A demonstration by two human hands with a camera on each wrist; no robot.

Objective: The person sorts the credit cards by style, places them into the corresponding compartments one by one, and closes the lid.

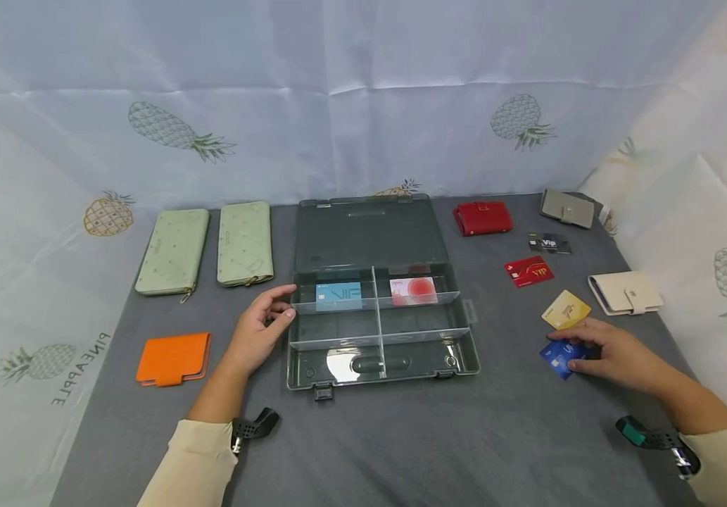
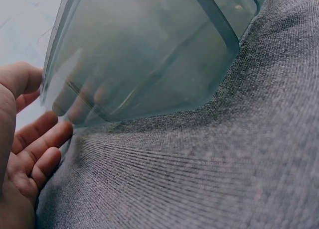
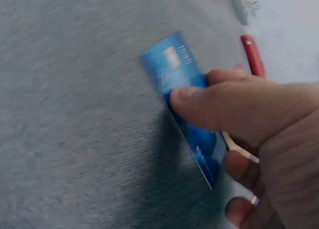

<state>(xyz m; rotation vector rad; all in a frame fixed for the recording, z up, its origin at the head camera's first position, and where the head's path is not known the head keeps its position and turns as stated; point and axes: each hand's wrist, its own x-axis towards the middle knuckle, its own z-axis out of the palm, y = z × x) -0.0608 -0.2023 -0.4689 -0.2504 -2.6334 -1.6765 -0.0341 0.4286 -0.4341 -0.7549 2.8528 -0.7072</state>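
One blue card (image 1: 560, 357), over at the right of the gray cloth (image 1: 502, 422), and my right hand (image 1: 616, 352) has it pinched, thumb on its face, just beside the yellow card (image 1: 566, 308). Light, thin, stiffish, probably slick; its long edges look best for holding. Bare cloth stretches from it to the box (image 1: 334, 325), whose rim and dividers (image 1: 420, 336) could snag a corner. My left hand (image 1: 258, 331), fingers loosely spread, grips nothing at the box's left edge.

The rectangular blue plastic card (image 1: 559, 355) and, in the head view, the rectangular yellow plastic card (image 1: 566, 309) are partly covered by the right fingers (image 1: 585, 334). The translucent grey plastic box (image 2: 149, 50) is cut off by the left wrist view's upper edge.
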